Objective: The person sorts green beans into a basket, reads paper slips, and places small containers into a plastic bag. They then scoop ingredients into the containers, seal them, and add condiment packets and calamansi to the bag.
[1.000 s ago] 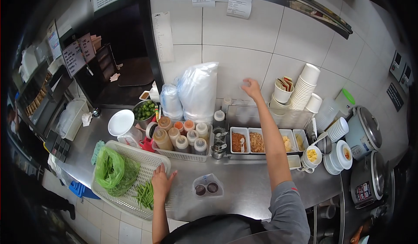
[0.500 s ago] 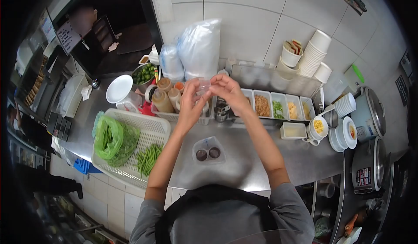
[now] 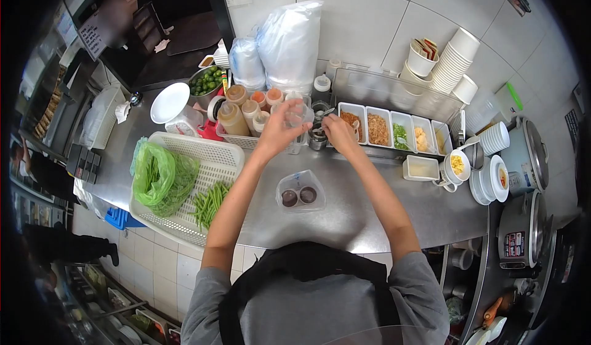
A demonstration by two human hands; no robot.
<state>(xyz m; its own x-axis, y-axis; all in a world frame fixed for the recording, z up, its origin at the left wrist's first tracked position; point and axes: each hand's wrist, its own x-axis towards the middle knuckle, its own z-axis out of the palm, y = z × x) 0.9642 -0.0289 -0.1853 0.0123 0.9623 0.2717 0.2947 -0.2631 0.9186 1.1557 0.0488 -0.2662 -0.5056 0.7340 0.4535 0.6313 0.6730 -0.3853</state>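
My left hand is raised over the back of the counter, its fingers curled round a small clear plastic container. Just to the right, my right hand has its fingers pinched together beside a small metal canister; I cannot make out what is between them. A jar with a spoon stands behind the canister. On the steel counter in front of me sits a clear plastic tub, with two small dark-filled cups inside it.
Squeeze bottles stand in a basket left of my hands. A white perforated basket holds green beans and a green bag. Topping trays line the back right, near stacked cups and a rice cooker.
My hands have come apart. The left keeps the clear container, while the right has moved right and down to the metal canister. The view has shifted slightly.
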